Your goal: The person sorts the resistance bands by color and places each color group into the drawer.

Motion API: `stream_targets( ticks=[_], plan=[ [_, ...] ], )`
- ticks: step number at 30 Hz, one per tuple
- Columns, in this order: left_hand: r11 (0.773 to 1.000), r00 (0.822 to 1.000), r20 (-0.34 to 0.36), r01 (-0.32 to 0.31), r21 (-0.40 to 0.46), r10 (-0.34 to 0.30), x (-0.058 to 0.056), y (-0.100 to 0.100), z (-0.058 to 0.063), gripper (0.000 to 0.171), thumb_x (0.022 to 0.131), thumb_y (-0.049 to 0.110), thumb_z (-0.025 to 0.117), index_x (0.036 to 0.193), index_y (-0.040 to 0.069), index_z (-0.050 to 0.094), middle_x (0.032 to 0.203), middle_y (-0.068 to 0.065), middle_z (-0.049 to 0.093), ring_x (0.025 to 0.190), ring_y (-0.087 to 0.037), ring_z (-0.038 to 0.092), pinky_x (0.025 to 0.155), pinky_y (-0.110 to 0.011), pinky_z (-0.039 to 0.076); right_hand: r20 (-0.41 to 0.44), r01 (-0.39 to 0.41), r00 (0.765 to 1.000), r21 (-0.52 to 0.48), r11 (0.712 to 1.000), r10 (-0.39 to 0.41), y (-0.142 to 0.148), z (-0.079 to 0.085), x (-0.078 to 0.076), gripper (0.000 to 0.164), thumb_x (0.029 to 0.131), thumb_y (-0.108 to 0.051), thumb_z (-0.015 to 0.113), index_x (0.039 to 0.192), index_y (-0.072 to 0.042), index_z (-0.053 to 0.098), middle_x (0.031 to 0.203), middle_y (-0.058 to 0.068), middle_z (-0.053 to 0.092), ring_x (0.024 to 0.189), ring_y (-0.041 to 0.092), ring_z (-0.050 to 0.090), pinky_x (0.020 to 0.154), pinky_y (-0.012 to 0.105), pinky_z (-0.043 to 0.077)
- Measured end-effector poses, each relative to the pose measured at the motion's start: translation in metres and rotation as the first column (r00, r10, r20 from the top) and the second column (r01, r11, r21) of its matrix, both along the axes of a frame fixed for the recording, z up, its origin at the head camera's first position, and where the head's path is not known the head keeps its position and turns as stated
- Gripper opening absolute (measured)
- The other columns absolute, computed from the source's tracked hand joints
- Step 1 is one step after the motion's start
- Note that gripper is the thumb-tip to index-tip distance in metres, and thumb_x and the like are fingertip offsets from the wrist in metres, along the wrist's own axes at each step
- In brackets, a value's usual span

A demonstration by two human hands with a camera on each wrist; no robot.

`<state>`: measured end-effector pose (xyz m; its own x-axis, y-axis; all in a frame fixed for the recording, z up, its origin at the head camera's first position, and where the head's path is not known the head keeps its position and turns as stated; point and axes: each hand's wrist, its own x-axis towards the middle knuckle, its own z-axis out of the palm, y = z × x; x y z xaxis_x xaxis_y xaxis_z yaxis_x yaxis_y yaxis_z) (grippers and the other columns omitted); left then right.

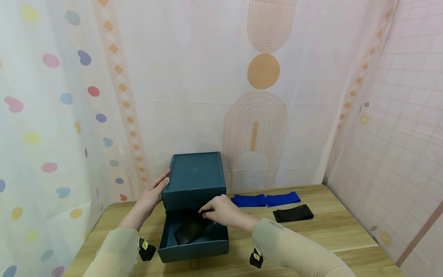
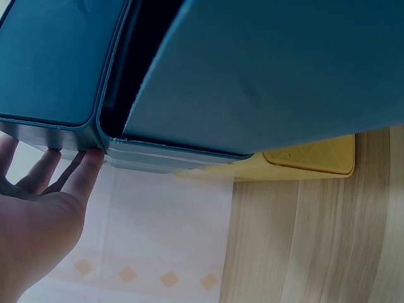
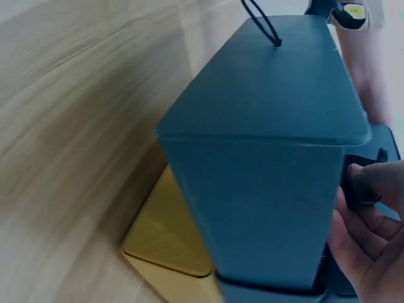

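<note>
A dark teal drawer box (image 1: pixel 197 169) stands on the table, its drawer (image 1: pixel 194 252) pulled out toward me. My left hand (image 1: pixel 154 196) rests against the left side of the box, fingertips along its edge in the left wrist view. Inside the drawer lies a black pouch-like thing (image 1: pixel 188 232). With thumb and fingers, my right hand (image 1: pixel 223 209) pinches a black piece (image 3: pixel 361 189) at the drawer's right rear. Part of the black stuff is hidden by the right hand and the box's shadow.
Below the teal drawer sits a yellow one (image 3: pixel 170 233). A black cord loop (image 3: pixel 262 22) hangs from the teal drawer's front. To the right on the wooden table (image 1: pixel 332 231) lie two folded blue bands (image 1: pixel 283 198) and a folded black band (image 1: pixel 294 213). A patterned curtain (image 1: pixel 187 77) stands behind.
</note>
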<state>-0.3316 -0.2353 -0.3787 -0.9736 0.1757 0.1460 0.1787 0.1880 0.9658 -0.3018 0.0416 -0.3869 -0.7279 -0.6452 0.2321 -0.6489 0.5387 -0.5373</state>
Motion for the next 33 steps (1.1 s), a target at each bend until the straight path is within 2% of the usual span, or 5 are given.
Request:
stream_targets(
  ticks=[7,17,23,29,33],
  plan=[
    [1.000,1.000,-0.006,0.001,0.004,-0.001,0.002,0.000,0.000,0.063,0.102,0.047,0.042,0.157,0.024,0.019,0.162,-0.008,0.005,0.145,-0.036,0.010,0.108,-0.064,0.022,0.046,0.003,0.999,-0.008,1.000,-0.003,-0.002,-0.006,-0.002,0.022,0.093,-0.008,0.064,0.111,-0.015,0.075,0.087,-0.011,0.072,0.048,0.000,0.057,0.049,0.017,0.049],
    [1.000,1.000,-0.001,-0.001,0.019,0.001,0.004,0.001,-0.002,0.064,0.103,0.045,0.042,0.157,0.021,0.020,0.161,-0.008,0.006,0.145,-0.036,0.012,0.109,-0.062,0.022,0.054,0.030,0.998,0.019,0.999,-0.031,-0.008,-0.015,-0.002,0.022,0.092,-0.009,0.065,0.109,-0.018,0.076,0.085,-0.013,0.071,0.047,0.002,0.057,0.047,0.017,0.048],
    [1.000,1.000,-0.009,0.003,0.009,-0.003,0.006,0.001,-0.003,0.063,0.103,0.045,0.042,0.157,0.021,0.020,0.161,-0.008,0.007,0.145,-0.035,0.011,0.108,-0.064,0.022,0.061,0.042,0.997,0.030,0.999,-0.044,-0.010,-0.017,0.000,0.020,0.091,-0.011,0.068,0.109,-0.015,0.076,0.094,-0.009,0.072,0.048,0.000,0.057,0.048,0.016,0.048],
    [1.000,1.000,-0.007,0.003,0.005,-0.003,0.006,0.001,-0.001,0.062,0.103,0.045,0.042,0.157,0.023,0.020,0.161,-0.009,0.006,0.145,-0.035,0.009,0.108,-0.064,0.022,0.096,0.073,0.992,0.056,0.996,-0.078,-0.010,-0.015,-0.001,0.029,0.086,-0.020,0.075,0.112,-0.007,0.073,0.062,-0.005,0.066,0.047,0.002,0.058,0.049,0.017,0.049],
    [1.000,1.000,-0.005,0.007,0.003,-0.007,0.006,0.001,-0.001,0.061,0.103,0.045,0.041,0.157,0.023,0.020,0.161,-0.008,0.006,0.145,-0.035,0.009,0.108,-0.064,0.022,0.065,0.087,0.993,0.118,0.989,-0.095,-0.010,-0.012,-0.001,0.039,0.083,-0.027,0.078,0.114,-0.005,0.072,0.078,-0.001,0.072,0.062,0.001,0.063,0.057,0.018,0.051]
  ],
)
